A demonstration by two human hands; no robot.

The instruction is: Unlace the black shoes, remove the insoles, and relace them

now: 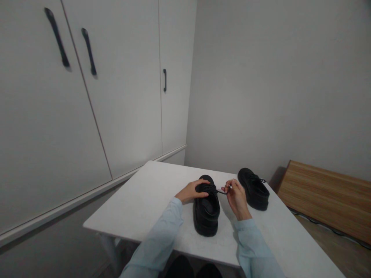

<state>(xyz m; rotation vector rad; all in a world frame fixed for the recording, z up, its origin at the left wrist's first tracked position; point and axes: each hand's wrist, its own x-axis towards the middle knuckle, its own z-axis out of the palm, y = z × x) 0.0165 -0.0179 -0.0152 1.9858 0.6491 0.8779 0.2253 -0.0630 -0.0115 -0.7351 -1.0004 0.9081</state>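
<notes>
A black lace-up shoe [206,224] stands on the white table with its toe pointing away from me and its heel towards me. My left hand [191,191] grips it from the left, with thumb and fingers around the laced front part. From the shoe's right side a black shoelace [222,192] stretches across to my right hand [236,197]. The fingertips of that hand are pinched on the lace, a little above the table. A second black shoe [256,195], also with laces, stands to the right of my right hand, near the table's right edge.
The white table [139,197] has its near edge close to my body. White cupboards [127,96] with dark handles line the left side, and a grey wall [261,85] rises behind. A wood-grained board [327,197] is at the right.
</notes>
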